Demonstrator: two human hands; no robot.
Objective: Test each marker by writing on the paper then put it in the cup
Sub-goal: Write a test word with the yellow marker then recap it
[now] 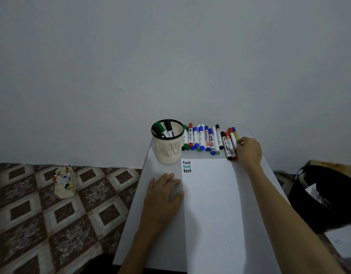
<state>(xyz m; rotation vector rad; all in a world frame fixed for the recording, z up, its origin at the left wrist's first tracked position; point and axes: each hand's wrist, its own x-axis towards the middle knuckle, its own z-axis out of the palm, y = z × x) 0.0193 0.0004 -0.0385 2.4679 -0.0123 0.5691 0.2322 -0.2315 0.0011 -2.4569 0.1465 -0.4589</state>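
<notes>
On the desk [149, 165], at the right end of the row of markers [206, 139], a yellow marker [236, 136] is pinched by the curled fingers of the right hand [248, 151]. The left hand [162, 196] is laid flat, fingers straight, at the left edge of the paper [214, 204], where "test" is written three times. Just left of the row, the cup [167, 149] is seen upright, with green and black markers [163, 129] inside.

dim, even light | soft shadows under forearms | wide-angle bending at edges | mild softness
</notes>
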